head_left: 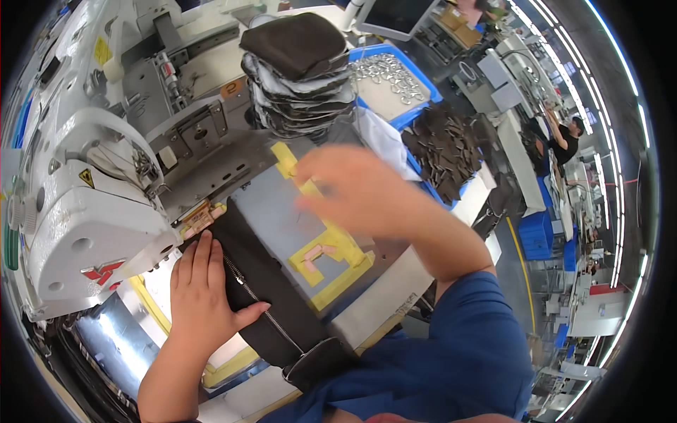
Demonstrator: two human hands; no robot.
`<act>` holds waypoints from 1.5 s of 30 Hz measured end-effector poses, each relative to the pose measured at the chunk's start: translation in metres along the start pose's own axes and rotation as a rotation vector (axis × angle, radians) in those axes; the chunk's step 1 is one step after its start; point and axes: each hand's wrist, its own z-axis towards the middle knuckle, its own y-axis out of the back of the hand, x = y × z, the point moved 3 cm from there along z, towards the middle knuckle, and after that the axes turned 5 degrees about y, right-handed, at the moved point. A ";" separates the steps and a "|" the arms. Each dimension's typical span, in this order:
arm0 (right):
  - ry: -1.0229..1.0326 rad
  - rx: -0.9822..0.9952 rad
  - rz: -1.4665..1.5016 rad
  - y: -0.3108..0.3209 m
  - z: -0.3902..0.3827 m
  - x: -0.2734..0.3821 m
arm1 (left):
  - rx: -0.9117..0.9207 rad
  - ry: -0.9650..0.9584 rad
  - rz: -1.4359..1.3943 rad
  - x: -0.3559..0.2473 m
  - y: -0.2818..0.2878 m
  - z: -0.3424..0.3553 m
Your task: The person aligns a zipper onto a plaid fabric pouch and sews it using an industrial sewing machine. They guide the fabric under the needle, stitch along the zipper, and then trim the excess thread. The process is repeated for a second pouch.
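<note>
My left hand (203, 292) lies flat with fingers stretched on a long dark fabric piece (257, 254), its thumb reaching over the metal zipper (271, 317) that runs along it. The near end of the fabric is folded over close to my body. My right hand (352, 190) is raised above a grey plate (271, 211) marked with yellow tape (345, 271). Motion smears its fingers, so their grip cannot be made out. Just beyond my left fingertips sits a small taped block (201, 220) beside the white sewing machine head (99, 233).
Behind the plate stands a tall stack of dark padded pieces (296, 49). To its right are a blue tray (431, 88) of metal rings and a heap of small brown pieces (444, 144). A monitor (395, 14) is at the back; another person (564, 141) works far right.
</note>
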 end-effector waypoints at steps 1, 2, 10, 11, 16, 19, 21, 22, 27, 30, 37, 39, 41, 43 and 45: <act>-0.143 -0.072 -0.041 0.021 -0.007 -0.023 | -0.010 -0.011 -0.002 -0.001 0.000 0.000; -0.290 -0.160 -0.108 0.040 -0.012 -0.047 | -0.020 -0.009 0.004 0.000 0.000 -0.002; -0.944 -0.248 -0.592 0.120 -0.138 -0.233 | -0.030 -0.034 -0.016 -0.003 0.001 0.000; -0.950 -0.230 -0.561 0.120 -0.143 -0.238 | -0.035 -0.034 -0.016 -0.002 0.001 -0.001; -0.938 -0.212 -0.642 0.111 -0.146 -0.235 | -0.043 -0.053 -0.015 -0.001 -0.002 0.000; -0.871 -0.264 -0.721 0.116 -0.130 -0.205 | -0.065 -0.064 -0.035 0.000 0.000 -0.001; -0.654 -0.415 -0.594 0.110 -0.104 -0.167 | -0.085 -0.060 -0.056 0.003 -0.002 -0.002; -0.666 -0.454 -0.241 0.096 -0.089 -0.150 | -0.096 -0.066 -0.053 0.003 0.000 -0.002; -0.386 -0.099 0.424 0.003 -0.002 -0.028 | -0.104 -0.095 -0.040 0.005 0.004 -0.005; -0.100 0.049 0.315 -0.041 0.038 0.025 | -0.147 -0.161 -0.026 0.002 0.001 -0.009; 0.417 -0.040 -0.054 -0.108 0.053 0.044 | -0.201 -0.205 -0.037 -0.001 -0.001 -0.012; 0.465 -0.050 -0.111 -0.113 0.047 0.049 | -0.230 -0.228 -0.039 -0.001 -0.003 -0.013; 0.499 -0.046 -0.171 -0.112 0.046 0.055 | -0.250 -0.252 -0.026 -0.001 -0.004 -0.013; 0.505 -0.017 -0.151 -0.117 0.043 0.054 | -0.242 -0.266 -0.021 -0.002 -0.004 -0.015; 0.504 0.004 -0.133 -0.118 0.044 0.054 | -0.239 -0.283 -0.019 -0.002 -0.003 -0.015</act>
